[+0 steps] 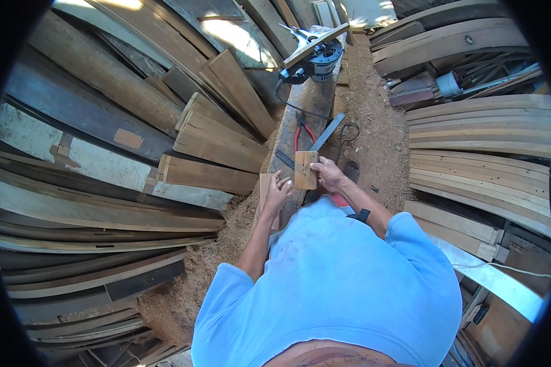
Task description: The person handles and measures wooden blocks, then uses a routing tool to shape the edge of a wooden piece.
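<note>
Through the head camera, my only view, I take the block as the centre of my clock. That flat, rectangular brown wooden block (305, 170) with dark specks is held up in front of the light-blue shirt (355, 263), above the near part of the bench.

At 3 o'clock I see the right hand (330, 175) pinching the block's edge, with the thumb laid on its upper face. At 8 o'clock the left hand (278, 192) is just beside the block, fingers half curled; I cannot tell whether they are pinching anything. The flat, pale-brown wooden board (265, 185) lies right next to that hand, on its outer side.

At 10 o'clock I have the narrow, dark, flat bar (284, 159) near the block. At 12 o'clock lie the red-handled metal pliers (297, 134), and at 1 o'clock the straight grey metal strip (328, 131), its near end meeting the block's outline. Farther out, just past 12, the round-bodied dark power tool (326, 59) sits on the long, narrow wooden bench (305, 98), with a wooden bar (316, 46) slanting across it.

Between 1 and 2 I see a looped black cable (349, 129) over the tan sawdust (376, 116). Brown wooden planks (223, 142) lean at 10 o'clock; long, curved, pale timbers (480, 125) are stacked near 3.
</note>
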Tool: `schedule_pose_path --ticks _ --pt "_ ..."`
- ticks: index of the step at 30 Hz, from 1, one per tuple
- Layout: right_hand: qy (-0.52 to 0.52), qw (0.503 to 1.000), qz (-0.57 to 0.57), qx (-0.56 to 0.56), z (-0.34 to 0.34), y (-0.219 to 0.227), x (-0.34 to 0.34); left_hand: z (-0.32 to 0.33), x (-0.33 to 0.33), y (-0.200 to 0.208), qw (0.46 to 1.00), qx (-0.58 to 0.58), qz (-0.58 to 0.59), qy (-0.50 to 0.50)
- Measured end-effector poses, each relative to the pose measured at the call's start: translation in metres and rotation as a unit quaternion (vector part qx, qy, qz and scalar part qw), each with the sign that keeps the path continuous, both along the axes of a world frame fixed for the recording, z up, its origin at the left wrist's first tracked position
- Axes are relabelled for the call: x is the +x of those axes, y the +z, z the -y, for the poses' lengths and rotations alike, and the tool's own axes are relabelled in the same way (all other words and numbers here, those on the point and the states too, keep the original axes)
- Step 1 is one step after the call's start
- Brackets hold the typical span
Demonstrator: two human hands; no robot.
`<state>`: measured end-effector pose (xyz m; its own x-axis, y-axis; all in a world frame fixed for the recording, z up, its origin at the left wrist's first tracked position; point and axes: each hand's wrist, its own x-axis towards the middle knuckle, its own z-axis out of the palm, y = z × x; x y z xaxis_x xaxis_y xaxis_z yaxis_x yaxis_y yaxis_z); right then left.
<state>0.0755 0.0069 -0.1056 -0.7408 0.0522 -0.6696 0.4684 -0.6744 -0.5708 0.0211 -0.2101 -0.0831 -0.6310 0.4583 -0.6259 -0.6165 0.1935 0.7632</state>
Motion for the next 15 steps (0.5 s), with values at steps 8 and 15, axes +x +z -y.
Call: schedule_pose_path --ticks 8,15 --pt "0.016 0.999 -0.040 0.023 -0.009 -0.037 0.007 0.018 -0.013 -0.036 0.901 -0.327 -0.279 -0.055" --pt "-0.135 0.989 0.067 0.004 -0.073 -0.073 0.038 0.070 0.045 -0.053 0.807 -0.519 -0.186 -0.211"
